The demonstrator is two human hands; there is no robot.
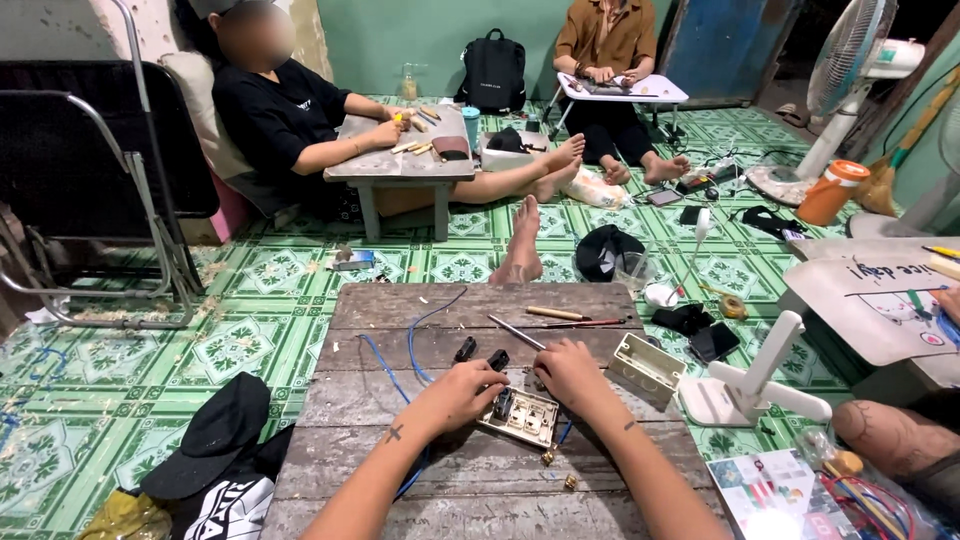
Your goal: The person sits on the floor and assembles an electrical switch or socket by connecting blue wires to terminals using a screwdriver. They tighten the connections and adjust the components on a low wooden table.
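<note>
where the switch plate (520, 416) lies on the table (350, 440), both hands, left hand (462, 390) and right hand (568, 370), close on it

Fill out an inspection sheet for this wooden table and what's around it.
Surface: worn wooden plank table.
Job's things: beige switch plate with black modules, under both hands.
Clutter: white back box, screwdriver, metal rod, brass screws.
Hands: left hand and right hand both touch the plate.
Cables: blue wire looping across the table.
Surroundings: green tiled floor, black cap, standing fan, two seated people beyond.
</note>
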